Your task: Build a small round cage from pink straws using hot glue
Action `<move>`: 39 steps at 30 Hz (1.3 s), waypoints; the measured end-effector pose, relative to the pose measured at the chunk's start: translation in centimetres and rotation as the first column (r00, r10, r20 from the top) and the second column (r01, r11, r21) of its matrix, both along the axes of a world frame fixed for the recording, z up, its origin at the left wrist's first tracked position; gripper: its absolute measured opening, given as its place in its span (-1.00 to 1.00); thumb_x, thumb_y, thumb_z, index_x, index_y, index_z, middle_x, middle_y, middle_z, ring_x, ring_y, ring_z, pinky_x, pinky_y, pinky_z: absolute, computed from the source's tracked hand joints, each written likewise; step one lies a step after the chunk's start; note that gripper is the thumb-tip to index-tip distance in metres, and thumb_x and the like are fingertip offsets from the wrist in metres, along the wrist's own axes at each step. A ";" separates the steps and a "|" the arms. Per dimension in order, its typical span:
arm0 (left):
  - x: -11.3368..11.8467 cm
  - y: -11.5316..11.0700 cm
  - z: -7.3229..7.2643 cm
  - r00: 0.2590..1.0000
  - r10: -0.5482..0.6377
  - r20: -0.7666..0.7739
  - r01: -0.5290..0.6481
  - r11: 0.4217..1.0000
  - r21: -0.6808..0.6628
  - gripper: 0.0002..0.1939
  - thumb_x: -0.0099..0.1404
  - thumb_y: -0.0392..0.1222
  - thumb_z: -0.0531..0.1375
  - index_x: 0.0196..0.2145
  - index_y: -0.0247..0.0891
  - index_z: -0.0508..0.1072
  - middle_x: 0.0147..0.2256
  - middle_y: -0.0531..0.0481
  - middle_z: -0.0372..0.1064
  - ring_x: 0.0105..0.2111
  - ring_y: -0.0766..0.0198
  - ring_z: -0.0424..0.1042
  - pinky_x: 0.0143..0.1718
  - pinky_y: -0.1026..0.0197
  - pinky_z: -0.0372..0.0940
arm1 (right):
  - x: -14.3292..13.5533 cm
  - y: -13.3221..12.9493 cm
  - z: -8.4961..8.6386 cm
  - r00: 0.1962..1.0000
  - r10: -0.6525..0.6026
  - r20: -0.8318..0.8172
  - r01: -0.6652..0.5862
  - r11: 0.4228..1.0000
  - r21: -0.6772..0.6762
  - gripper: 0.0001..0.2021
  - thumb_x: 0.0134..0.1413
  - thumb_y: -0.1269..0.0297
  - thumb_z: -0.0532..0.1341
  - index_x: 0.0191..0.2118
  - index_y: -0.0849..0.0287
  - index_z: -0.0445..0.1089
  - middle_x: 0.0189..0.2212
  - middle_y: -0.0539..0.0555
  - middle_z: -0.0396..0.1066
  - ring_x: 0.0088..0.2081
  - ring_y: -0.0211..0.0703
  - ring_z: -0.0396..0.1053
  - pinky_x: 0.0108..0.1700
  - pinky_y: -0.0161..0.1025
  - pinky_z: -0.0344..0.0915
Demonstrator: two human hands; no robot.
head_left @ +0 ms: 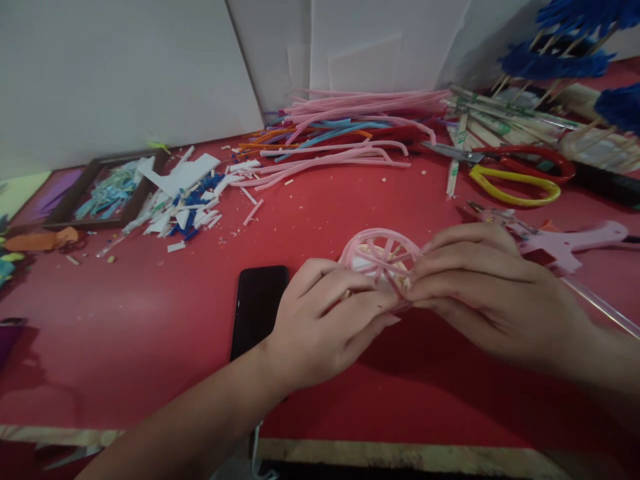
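Note:
A small round pink wheel-like craft piece, with pink strips crossing like spokes inside a pink rim, is held just above the red table. Pale stick-like bits and something white show through its gaps. My left hand grips its near left side, fingers bent over the edge. On the right side my right hand pinches the rim between thumb and fingers. The fingertips of both hands nearly meet at the near edge, and they hide part of the piece. A black phone lies beside my left hand.
Pink strips and paper-wrapped sticks lie at the back. Scissors with red and yellow handles and a pink glue gun lie right. White and blue scraps and a brown frame are left. Blue fringed pieces stand back right.

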State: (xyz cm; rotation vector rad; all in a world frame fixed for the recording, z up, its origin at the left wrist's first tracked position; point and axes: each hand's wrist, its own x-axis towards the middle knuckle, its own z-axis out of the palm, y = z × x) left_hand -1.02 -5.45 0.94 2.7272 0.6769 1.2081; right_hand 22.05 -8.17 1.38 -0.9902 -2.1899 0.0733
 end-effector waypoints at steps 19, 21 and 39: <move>0.5 -0.1 0.8 0.999 -0.012 0.031 0.017 0.987 -0.160 -0.90 0.29 -0.38 0.22 -0.29 -0.22 0.41 -0.32 0.02 0.55 -0.27 0.27 0.51 -0.13 0.13 0.33 | 0.0 0.5 0.5 0.993 0.057 -0.103 -0.074 0.981 -0.179 -0.93 0.25 0.25 0.23 -0.25 0.01 0.48 -0.23 0.04 0.49 -0.12 -0.11 0.43 -0.09 -0.11 0.40; 0.5 -0.1 0.9 0.999 -0.018 0.046 0.026 0.984 -0.176 -0.89 0.28 -0.39 0.22 -0.27 -0.22 0.40 -0.34 0.04 0.55 -0.29 0.28 0.51 -0.14 0.14 0.32 | 0.0 0.5 0.4 0.993 0.048 -0.106 -0.067 0.981 -0.181 -0.92 0.25 0.22 0.23 -0.26 0.02 0.48 -0.22 0.05 0.48 -0.12 -0.12 0.42 -0.10 -0.11 0.40; 0.5 -0.2 0.8 1.000 0.013 -0.004 -0.013 0.983 -0.181 -0.95 0.36 -0.33 0.22 -0.27 -0.23 0.46 -0.20 -0.03 0.52 -0.14 0.26 0.46 -0.03 0.12 0.22 | 0.0 0.7 0.4 0.998 0.037 -0.060 -0.046 0.985 -0.165 -0.91 0.26 0.25 0.21 -0.27 -0.08 0.46 -0.22 0.04 0.47 -0.10 -0.02 0.41 -0.09 -0.03 0.42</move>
